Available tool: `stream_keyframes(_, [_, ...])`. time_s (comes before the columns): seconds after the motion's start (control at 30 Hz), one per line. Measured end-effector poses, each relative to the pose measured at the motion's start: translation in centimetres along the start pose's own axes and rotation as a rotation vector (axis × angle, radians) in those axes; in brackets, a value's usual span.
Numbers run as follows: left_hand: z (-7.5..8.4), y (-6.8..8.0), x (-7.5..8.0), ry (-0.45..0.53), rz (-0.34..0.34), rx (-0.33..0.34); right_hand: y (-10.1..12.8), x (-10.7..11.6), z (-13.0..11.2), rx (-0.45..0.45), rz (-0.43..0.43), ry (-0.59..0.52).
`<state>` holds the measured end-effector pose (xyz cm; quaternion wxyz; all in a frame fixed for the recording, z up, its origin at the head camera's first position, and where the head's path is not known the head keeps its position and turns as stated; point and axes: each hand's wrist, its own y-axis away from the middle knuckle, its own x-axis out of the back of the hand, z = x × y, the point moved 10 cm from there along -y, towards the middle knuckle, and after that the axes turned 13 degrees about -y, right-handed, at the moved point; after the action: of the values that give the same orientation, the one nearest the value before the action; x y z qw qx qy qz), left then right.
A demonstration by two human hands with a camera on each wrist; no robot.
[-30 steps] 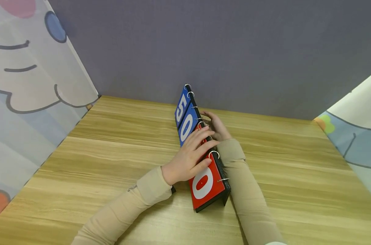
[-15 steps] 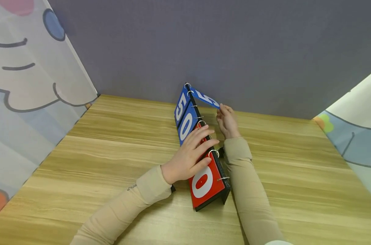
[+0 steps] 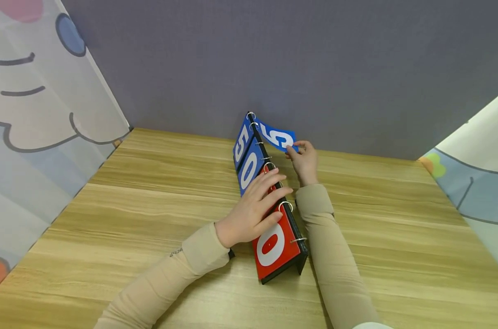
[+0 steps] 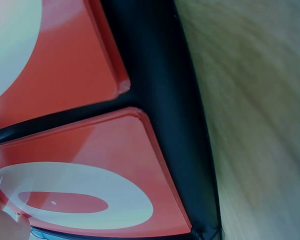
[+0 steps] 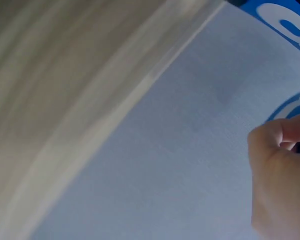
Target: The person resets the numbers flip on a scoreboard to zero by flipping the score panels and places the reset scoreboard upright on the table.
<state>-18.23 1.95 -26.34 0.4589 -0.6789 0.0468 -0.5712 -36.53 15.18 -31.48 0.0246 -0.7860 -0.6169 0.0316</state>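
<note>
So the thing here is a tabletop flip scoreboard (image 3: 296, 224), the tent-shaped kind, and it's right under the left hand's fingers. The left hand (image 3: 249, 217) isn't gripping anything: fingers pretty straight, spread across the red side with the tips reaching the top edge. The right hand (image 3: 306, 164) is pinching the free end of a blue "5" card (image 3: 275, 135) between thumb and fingers, holding it up off the back.

Just below the left thumb there's a red "0" card (image 3: 273, 246). Beyond the left fingertips come a blue "0" card (image 3: 250, 169) and then another blue "5" card (image 3: 241, 142), both lying on the slope facing the left palm.

What could go wrong, imo: the pinch only has a corner of that card, so a careless pull could let it slip and flop back down. Yank too hard and the metal rings (image 3: 299, 240) might bind or the card hole could tear. If the left hand eases off while the right tugs, I'd bet the whole stand skids on the wooden table (image 3: 129, 205) or tips. Can't tell whether the right fingers have just one card or a couple stuck together, so an extra one coming along is possible too.
</note>
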Motion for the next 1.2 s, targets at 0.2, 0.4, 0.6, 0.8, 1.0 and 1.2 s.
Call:
stream_keyframes(0.2, [0.0, 0.0, 0.0, -0.001, 0.000, 0.000, 0.1, -0.2, -0.4, 0.043, -0.007, 0.091])
stream_keyframes(0.4, [-0.1, 0.1, -0.1, -0.001, -0.003, 0.002, 0.0, -0.4, -0.3, 0.022, -0.022, 0.070])
stream_keyframes(0.6, [0.0, 0.2, -0.1, 0.004, -0.001, 0.002, 0.1, -0.3, -0.3, 0.021, -0.018, 0.002])
stream_keyframes(0.8, [0.0, 0.2, 0.0, 0.004, 0.009, -0.003, 0.4, 0.0, -1.2, 0.107, 0.028, -0.086])
stream_keyframes(1.0, [0.1, 0.3, 0.1, 0.004, 0.012, -0.008, 0.7, 0.5, -1.4, 0.120, 0.060, -0.140])
stream_keyframes(1.2, [0.1, 0.3, 0.1, 0.008, 0.009, -0.006, 0.6, 0.4, -1.3, 0.105, 0.057, -0.178])
